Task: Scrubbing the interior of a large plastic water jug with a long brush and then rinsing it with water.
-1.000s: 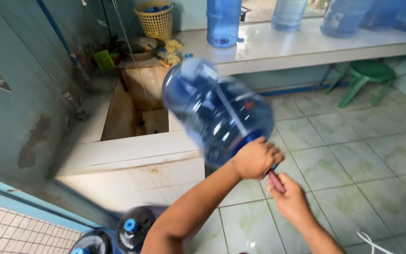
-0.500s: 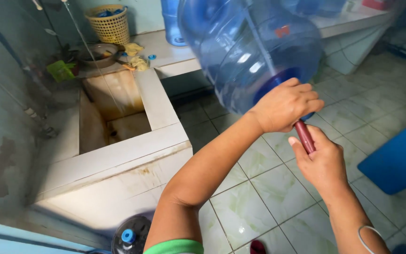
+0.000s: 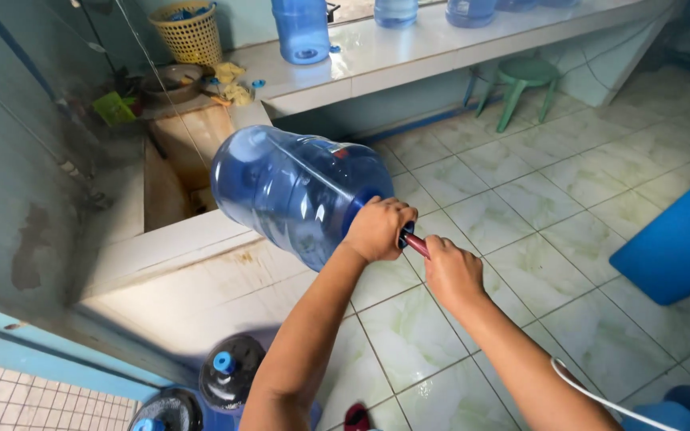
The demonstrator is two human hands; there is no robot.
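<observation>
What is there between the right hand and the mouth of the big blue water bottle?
In the head view, a short dark red handle spans from the right hand to the large blue plastic water bottle, whose neck the left hand grips.

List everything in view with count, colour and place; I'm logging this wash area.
Held water jug: one, blue, tipped sideways over the basin edge.
Rod: one, dark red, at the jug's mouth.
Jugs on counter: at least three, blue, top.
Floor jugs: two, blue-capped, bottom left.
Basket: one, yellow, top left.
Stool: one, green, under the counter.
Basin: one, white, left.
Left hand: grips the jug's neck.
Right hand: holds the rod.
</observation>
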